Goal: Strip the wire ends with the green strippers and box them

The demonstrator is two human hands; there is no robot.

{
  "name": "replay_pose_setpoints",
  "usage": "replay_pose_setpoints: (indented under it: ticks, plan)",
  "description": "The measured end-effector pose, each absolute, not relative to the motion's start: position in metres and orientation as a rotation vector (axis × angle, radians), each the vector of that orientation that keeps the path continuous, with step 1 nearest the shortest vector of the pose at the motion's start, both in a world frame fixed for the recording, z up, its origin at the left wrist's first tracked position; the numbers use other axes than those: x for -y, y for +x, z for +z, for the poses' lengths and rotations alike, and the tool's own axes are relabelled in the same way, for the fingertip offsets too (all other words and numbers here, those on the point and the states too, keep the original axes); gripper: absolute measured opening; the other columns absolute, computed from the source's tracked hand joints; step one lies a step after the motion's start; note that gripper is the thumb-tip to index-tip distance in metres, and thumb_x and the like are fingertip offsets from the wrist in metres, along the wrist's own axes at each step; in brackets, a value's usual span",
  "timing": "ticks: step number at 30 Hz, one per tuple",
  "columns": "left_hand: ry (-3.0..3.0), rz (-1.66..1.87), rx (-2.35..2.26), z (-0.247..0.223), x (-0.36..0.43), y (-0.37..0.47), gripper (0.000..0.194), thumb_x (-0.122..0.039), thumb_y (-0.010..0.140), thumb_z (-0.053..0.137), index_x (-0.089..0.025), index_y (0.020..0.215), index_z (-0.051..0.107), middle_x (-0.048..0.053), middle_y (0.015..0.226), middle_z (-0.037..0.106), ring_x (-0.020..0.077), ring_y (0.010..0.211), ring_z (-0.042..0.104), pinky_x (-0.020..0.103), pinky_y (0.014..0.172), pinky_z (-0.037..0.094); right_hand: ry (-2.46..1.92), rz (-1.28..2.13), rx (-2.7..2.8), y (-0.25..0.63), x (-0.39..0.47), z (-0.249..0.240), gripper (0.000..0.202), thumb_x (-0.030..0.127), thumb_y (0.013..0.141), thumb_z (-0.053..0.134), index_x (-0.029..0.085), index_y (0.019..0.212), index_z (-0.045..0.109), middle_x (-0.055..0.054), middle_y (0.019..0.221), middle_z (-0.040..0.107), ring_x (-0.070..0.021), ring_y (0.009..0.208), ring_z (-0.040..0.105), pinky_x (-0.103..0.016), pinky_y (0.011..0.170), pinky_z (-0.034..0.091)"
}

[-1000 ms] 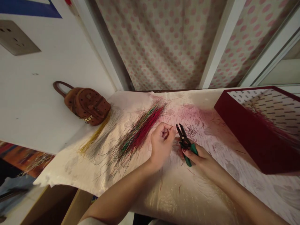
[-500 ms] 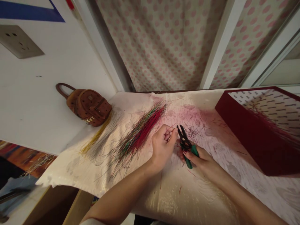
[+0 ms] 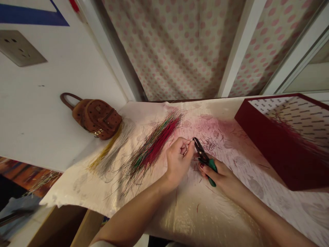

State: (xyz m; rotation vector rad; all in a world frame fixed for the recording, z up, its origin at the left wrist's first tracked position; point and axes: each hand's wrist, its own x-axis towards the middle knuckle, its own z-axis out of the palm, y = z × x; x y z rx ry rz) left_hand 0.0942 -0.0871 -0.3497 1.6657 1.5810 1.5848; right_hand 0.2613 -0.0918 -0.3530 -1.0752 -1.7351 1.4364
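My right hand (image 3: pixel 214 175) is wrapped round the green handles of a pair of wire strippers (image 3: pixel 203 154), whose dark jaws are closed and point up and to the left. Their tip meets the fingertips of my left hand (image 3: pixel 180 154). That hand is closed in a pinch, and what it grips is too small to make out. Beyond my left hand lies a long bundle of thin wires (image 3: pixel 156 144) in red, green and dark colours. Short cut pieces of wire (image 3: pixel 210 144) are scattered behind the strippers.
Yellow wires (image 3: pixel 105 152) and grey wires (image 3: pixel 117 147) lie at the left beside a small brown backpack (image 3: pixel 99 116). A dark red box (image 3: pixel 267 154) with wires inside stands at the right. A pale cover (image 3: pixel 185 216) lies over the table. Behind hangs a dotted curtain (image 3: pixel 180 51).
The strippers' jaws and handles have closed together, with the tip coming slightly left to my left fingertips. My left hand has stayed almost in place.
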Motion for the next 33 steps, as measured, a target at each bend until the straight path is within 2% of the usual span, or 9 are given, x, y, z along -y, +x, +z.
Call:
replay_pose_setpoints:
  ticks: [4, 8, 11, 14, 17, 23, 26, 29, 33]
  plan:
    - [1.681, 1.588, -1.593, -0.347, 0.088, 0.095, 0.027, -0.037, 0.099, 0.059, -0.019, 0.079, 0.056, -0.003, 0.066, 0.053, 0.01, 0.058, 0.043, 0.026, 0.057, 0.032, -1.089, 1.362, 1.785, 0.261, 0.093, -0.346, 0.018, 0.037, 0.09, 0.053, 0.024, 0.077, 0.053, 0.001, 0.064, 0.049, -0.0189, 0.064, 0.048, -0.034, 0.066, 0.038]
    - [1.702, 1.583, -1.615, -0.346, 0.089, 0.096, 0.028, -0.036, 0.099, 0.059, -0.019, 0.077, 0.055, -0.004, 0.063, 0.048, 0.0099, 0.056, 0.037, 0.026, 0.056, 0.029, -1.161, 1.338, 1.794, 0.261, 0.093, -0.35, 0.03, 0.038, 0.089, 0.051, 0.019, 0.108, 0.065, 0.001, 0.063, 0.052, -0.0235, 0.07, 0.057, -0.036, 0.071, 0.044]
    - [1.711, 1.564, -1.597, -0.345, 0.089, 0.097, 0.027, -0.037, 0.099, 0.059, -0.019, 0.079, 0.056, -0.004, 0.064, 0.049, 0.01, 0.056, 0.038, 0.026, 0.056, 0.03, -1.208, 1.278, 1.79, 0.262, 0.093, -0.355, 0.043, 0.038, 0.09, 0.05, 0.018, 0.125, 0.064, -0.004, 0.077, 0.066, -0.027, 0.084, 0.065, -0.039, 0.079, 0.049]
    - [1.736, 1.531, -1.547, -0.342, 0.089, 0.096, 0.023, -0.035, 0.1, 0.057, -0.019, 0.085, 0.059, -0.004, 0.067, 0.051, 0.0104, 0.059, 0.041, 0.026, 0.058, 0.032, -1.244, 1.214, 1.828, 0.264, 0.091, -0.356, 0.042, 0.037, 0.091, 0.049, 0.019, 0.125, 0.064, -0.009, 0.096, 0.074, -0.0286, 0.094, 0.069, -0.041, 0.086, 0.051]
    - [1.789, 1.491, -1.534, -0.34, 0.088, 0.095, 0.025, -0.034, 0.102, 0.053, -0.019, 0.083, 0.058, -0.003, 0.07, 0.05, 0.0113, 0.062, 0.043, 0.027, 0.061, 0.034, -1.295, 1.122, 1.884, 0.267, 0.089, -0.353, 0.041, 0.035, 0.092, 0.045, 0.02, 0.125, 0.064, -0.009, 0.102, 0.076, -0.0297, 0.096, 0.071, -0.042, 0.087, 0.052]
    - [1.894, 1.507, -1.546, -0.341, 0.086, 0.092, 0.037, -0.033, 0.106, 0.043, -0.02, 0.071, 0.038, -0.002, 0.068, 0.042, 0.0135, 0.064, 0.04, 0.03, 0.062, 0.031, -1.45, 0.938, 1.95, 0.27, 0.086, -0.351, 0.045, 0.034, 0.091, 0.042, 0.016, 0.127, 0.061, -0.013, 0.105, 0.076, -0.033, 0.097, 0.072, -0.045, 0.086, 0.052]
    - [1.967, 1.594, -1.44, -0.339, 0.087, 0.091, 0.032, -0.029, 0.106, 0.042, -0.02, 0.075, 0.044, 0.002, 0.079, 0.05, 0.0159, 0.076, 0.05, 0.031, 0.07, 0.038, -1.406, 0.924, 1.988, 0.27, 0.086, -0.352, 0.046, 0.031, 0.092, 0.041, 0.014, 0.13, 0.059, -0.016, 0.117, 0.074, -0.0332, 0.106, 0.07, -0.047, 0.093, 0.051]
    - [2.007, 1.659, -1.244, -0.334, 0.09, 0.092, 0.026, -0.027, 0.105, 0.043, -0.018, 0.084, 0.056, 0.007, 0.096, 0.061, 0.0186, 0.093, 0.058, 0.033, 0.082, 0.044, -1.402, 0.914, 2.006, 0.268, 0.087, -0.353, 0.044, 0.026, 0.091, 0.042, 0.015, 0.129, 0.061, -0.016, 0.115, 0.074, -0.0332, 0.105, 0.071, -0.048, 0.093, 0.052]
    - [1.874, 1.507, -1.019, -0.33, 0.095, 0.098, 0.031, -0.033, 0.107, 0.041, -0.018, 0.088, 0.062, 0.007, 0.093, 0.068, 0.0158, 0.08, 0.06, 0.03, 0.074, 0.048, -1.365, 0.853, 2.034, 0.269, 0.087, -0.353, 0.041, 0.019, 0.09, 0.044, 0.017, 0.127, 0.062, -0.014, 0.112, 0.075, -0.0309, 0.102, 0.071, -0.044, 0.089, 0.053]
